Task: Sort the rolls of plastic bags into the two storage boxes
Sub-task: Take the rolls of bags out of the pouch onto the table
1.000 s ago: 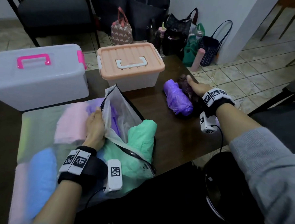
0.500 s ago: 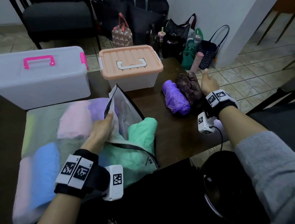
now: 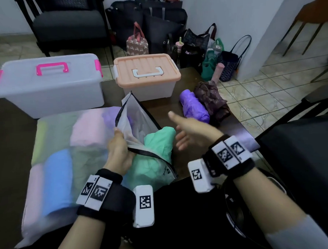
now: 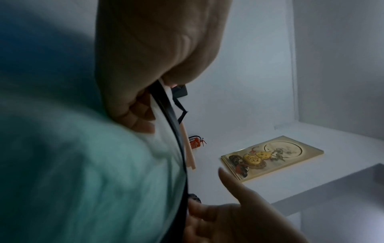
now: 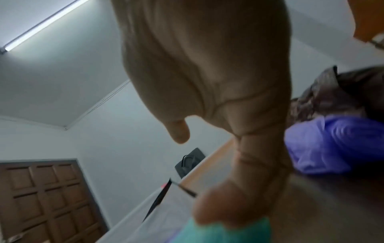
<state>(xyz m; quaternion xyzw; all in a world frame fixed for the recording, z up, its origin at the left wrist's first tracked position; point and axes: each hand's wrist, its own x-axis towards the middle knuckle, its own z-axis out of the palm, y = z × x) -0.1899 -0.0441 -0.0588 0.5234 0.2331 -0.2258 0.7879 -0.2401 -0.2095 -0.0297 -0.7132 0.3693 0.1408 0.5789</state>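
Note:
A large translucent zip bag point(image 3: 55, 144) lies on the dark table, with pink, blue and purple rolls showing through it. My left hand point(image 3: 119, 145) pinches the bag's open black-edged mouth point(image 4: 166, 105) and holds it up. A green roll point(image 3: 158, 141) point(image 4: 83, 164) sticks out of the opening. My right hand point(image 3: 186, 131) hovers open just right of the green roll, fingers spread, holding nothing. A purple roll point(image 3: 194, 108) point(image 5: 332, 144) and a dark brown roll point(image 3: 211, 99) lie on the table to the right. Both storage boxes are closed: a clear one with a pink handle point(image 3: 50, 84) and a peach-lidded one point(image 3: 147, 72).
The table's right edge point(image 3: 240, 124) runs just past the brown roll. Beyond the boxes on the floor stand several bags point(image 3: 209, 52) and a dark chair point(image 3: 68, 25). A black chair seat point(image 3: 301, 146) is at my right.
My right hand left the purple and brown rolls and swung left to the green roll at the bag's mouth. My left hand stayed on the bag's edge.

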